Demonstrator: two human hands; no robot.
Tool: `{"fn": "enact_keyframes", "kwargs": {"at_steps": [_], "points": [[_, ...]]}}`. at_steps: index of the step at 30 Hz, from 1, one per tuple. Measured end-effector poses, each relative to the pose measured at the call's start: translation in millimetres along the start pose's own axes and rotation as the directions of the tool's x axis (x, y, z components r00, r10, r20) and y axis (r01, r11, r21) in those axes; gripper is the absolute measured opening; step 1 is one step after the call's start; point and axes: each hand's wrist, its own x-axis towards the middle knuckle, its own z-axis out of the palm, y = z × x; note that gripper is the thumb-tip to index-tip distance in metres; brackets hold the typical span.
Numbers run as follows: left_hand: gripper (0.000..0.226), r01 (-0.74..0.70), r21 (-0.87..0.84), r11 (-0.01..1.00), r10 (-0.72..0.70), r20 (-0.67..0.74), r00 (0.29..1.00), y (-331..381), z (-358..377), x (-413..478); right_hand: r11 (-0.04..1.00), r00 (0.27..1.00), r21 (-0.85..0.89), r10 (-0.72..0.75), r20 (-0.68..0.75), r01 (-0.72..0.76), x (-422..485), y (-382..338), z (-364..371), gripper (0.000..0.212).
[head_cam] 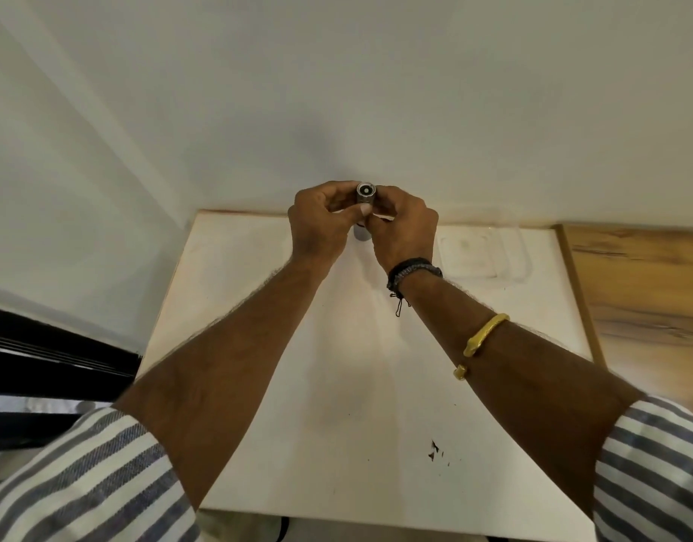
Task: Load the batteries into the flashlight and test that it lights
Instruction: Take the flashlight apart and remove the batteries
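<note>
A small silver flashlight [365, 194] stands upright between both hands, above the far edge of the white table [337, 365]. Its round top end faces the camera, showing a dark ring with a pale centre. My left hand [321, 223] wraps the body from the left, thumb across the front. My right hand [403, 228] closes on it from the right. The lower grey end of the flashlight [361, 233] shows below the fingers. No loose batteries are visible.
A clear plastic blister package [481, 250] lies at the table's far right. A wooden surface [646, 291] adjoins the table on the right. A white wall stands right behind the table. Dark furniture [43, 357] is at the left.
</note>
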Motion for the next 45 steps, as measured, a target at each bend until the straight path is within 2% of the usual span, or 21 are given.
{"fn": "enact_keyframes", "kwargs": {"at_steps": [11, 14, 18, 21, 26, 36, 42, 45], "points": [[0.037, 0.045, 0.001, 0.999, -0.045, -0.041, 0.998, -3.2, 3.1, -0.1, 1.000, 1.000, -0.007, 0.017, 0.012, -0.017, 3.4, -0.7, 2.2, 0.027], [0.043, 0.086, 0.023, 0.996, -0.083, -0.111, 0.990, -1.4, 0.5, -7.6, 0.999, 0.999, -0.007, 0.039, -0.005, -0.039, -0.1, -7.9, -6.2, 0.032], [0.030, 0.127, -0.020, 0.992, -0.128, -0.231, 0.964, 6.8, -4.3, -33.6, 0.996, 0.996, 0.049, 0.081, -0.027, -0.079, -18.3, -15.2, -29.9, 0.040], [0.016, 0.135, -0.066, 0.989, -0.148, -0.239, 0.960, 16.3, -4.3, -64.9, 0.995, 0.997, 0.078, 0.058, -0.052, -0.054, -45.6, -19.9, -54.6, 0.031], [0.012, 0.136, -0.104, 0.985, -0.153, -0.169, 0.974, 29.7, 2.0, -125.5, 0.987, 0.994, 0.135, 0.091, -0.052, -0.084, -100.7, -19.8, -97.6, 0.020], [0.012, 0.197, -0.113, 0.974, -0.198, -0.001, 0.980, 49.2, 34.3, -220.3, 0.954, 0.966, 0.204, 0.242, -0.087, -0.220, -185.8, 1.2, -159.3, 0.019], [0.020, 0.202, 0.129, 0.971, -0.222, 0.167, 0.961, 49.4, 59.7, -236.2, 0.918, 0.922, 0.247, 0.355, -0.156, -0.311, -203.5, 30.5, -204.9, 0.017], [0.034, 0.118, 0.301, 0.946, -0.209, 0.292, 0.933, 47.3, 75.4, -236.2, 0.920, 0.903, 0.096, 0.392, -0.177, -0.380, -210.2, 52.3, -226.4, 0.021]]}}
